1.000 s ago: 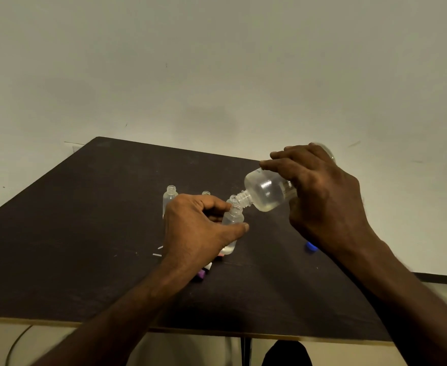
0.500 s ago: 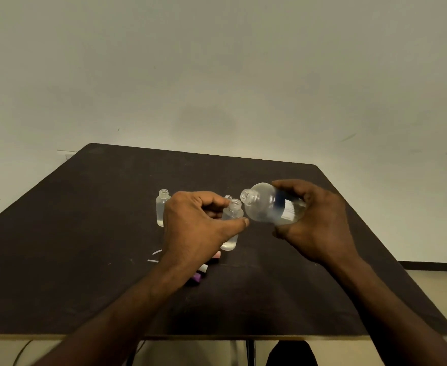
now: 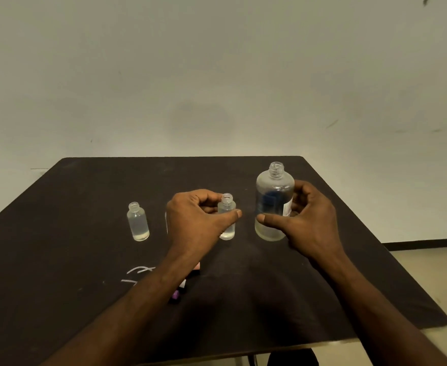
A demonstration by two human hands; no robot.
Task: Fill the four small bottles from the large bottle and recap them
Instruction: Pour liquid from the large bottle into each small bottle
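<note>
Left hand (image 3: 196, 220) pinches small bottle (image 3: 227, 217); right hand (image 3: 307, 220) apparently grips large bottle (image 3: 274, 204).

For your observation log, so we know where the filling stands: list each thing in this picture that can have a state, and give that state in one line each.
Large bottle: upright on the table, uncapped, gripped by the right hand.
Small bottle in hand: upright, uncapped, some clear liquid at the bottom, pinched by the left hand.
Small bottle at left: upright, uncapped, a little liquid at the bottom, untouched.
Purple cap: off, lying on the table.
</note>
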